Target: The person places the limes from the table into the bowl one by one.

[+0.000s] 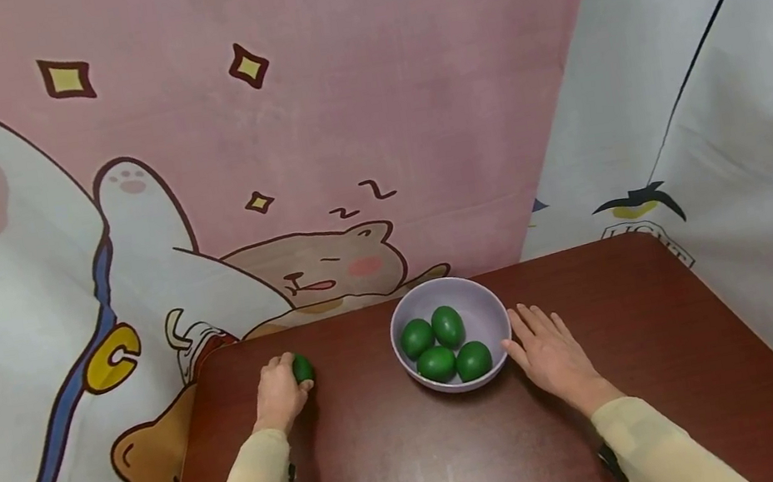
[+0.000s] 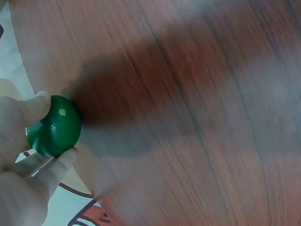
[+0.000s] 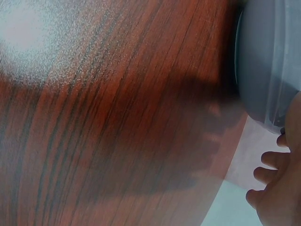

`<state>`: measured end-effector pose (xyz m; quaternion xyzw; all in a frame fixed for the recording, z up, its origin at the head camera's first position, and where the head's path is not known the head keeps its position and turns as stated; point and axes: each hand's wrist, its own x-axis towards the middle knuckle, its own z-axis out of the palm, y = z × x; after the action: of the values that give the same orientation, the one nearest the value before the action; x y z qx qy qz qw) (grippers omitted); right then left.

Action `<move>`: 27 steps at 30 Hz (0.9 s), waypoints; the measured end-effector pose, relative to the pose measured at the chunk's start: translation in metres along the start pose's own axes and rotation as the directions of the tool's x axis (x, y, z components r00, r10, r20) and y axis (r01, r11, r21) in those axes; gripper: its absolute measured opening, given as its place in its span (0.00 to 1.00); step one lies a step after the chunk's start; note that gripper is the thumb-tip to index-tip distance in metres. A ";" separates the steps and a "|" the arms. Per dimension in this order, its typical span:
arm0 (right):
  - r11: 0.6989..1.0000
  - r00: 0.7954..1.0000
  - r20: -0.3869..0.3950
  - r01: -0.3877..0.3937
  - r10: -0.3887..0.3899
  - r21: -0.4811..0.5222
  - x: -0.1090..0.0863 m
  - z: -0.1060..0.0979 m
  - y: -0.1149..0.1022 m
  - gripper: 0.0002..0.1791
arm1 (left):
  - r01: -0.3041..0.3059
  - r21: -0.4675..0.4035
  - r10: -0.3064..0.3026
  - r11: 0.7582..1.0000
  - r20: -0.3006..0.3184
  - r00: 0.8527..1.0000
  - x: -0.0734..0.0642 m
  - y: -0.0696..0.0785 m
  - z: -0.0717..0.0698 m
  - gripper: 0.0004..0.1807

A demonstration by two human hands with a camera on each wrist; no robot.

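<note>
My left hand [image 1: 280, 394] pinches a green lime [image 1: 302, 368] between thumb and fingers over the far left part of the table. In the left wrist view the glossy lime [image 2: 59, 126] shows a small pale stem spot, with the thumb on one side and fingertips on the other. A light purple bowl [image 1: 481, 319] stands near the table's back edge, with several green limes [image 1: 448, 327] lying in it. Flat and with fingers extended, my right hand [image 1: 552, 354] has its fingertips right at the bowl's right side. The right wrist view shows the bowl's outer wall [image 3: 258, 61] beside the fingers.
The dark reddish-brown wooden table [image 1: 391, 459] has rounded back corners. Behind it hangs a pink and white cloth [image 1: 410, 102] printed with cartoon animals, which also runs along both sides.
</note>
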<state>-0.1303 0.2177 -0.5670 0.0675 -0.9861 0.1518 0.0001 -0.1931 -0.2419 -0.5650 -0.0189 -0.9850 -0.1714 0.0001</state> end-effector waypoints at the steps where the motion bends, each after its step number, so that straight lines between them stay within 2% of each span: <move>1: 1.000 1.000 -0.001 0.000 0.000 -0.001 0.000 0.000 0.000 0.37 | -0.007 -0.002 0.007 1.000 -0.004 1.000 0.000 0.001 0.001 0.33; 13: 1.000 1.000 0.012 -0.004 0.004 -0.005 0.001 0.000 0.000 0.38 | -0.007 -0.025 0.007 1.000 0.011 1.000 -0.002 0.009 0.004 0.32; 27: 1.000 1.000 0.017 -0.004 0.004 -0.010 0.001 0.000 0.000 0.38 | -0.036 -0.034 0.036 0.999 0.003 0.999 -0.001 0.021 0.013 0.32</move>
<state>-0.1311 0.2176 -0.5668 0.0667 -0.9870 0.1461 -0.0082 -0.1914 -0.2181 -0.5702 -0.0367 -0.9815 -0.1879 0.0011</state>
